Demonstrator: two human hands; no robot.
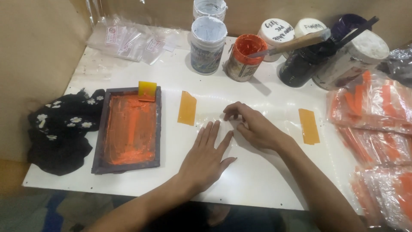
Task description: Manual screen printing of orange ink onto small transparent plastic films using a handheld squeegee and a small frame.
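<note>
My left hand point(207, 155) lies flat, palm down, fingers spread, on a clear plastic sheet point(214, 118) on the white table point(240, 180). Just to its right, my right hand point(253, 124) rests on the same sheet with its fingers curled, fingertips pinching at the sheet's edge. Two orange tape strips flank the hands: one on the left point(187, 108), one on the right point(309, 126). A dark framed screen point(128, 129) smeared with orange ink lies to the left, a small yellow squeegee point(147, 90) standing at its top edge.
Paint pots line the back: two white-grey tubs point(207, 38), an open orange pot point(243, 56) with a wooden-handled knife point(296, 43) across it, lidded jars point(343, 56). Stacked clear bags with orange print point(373, 129) fill the right. A black flowered cloth point(60, 129) sits left.
</note>
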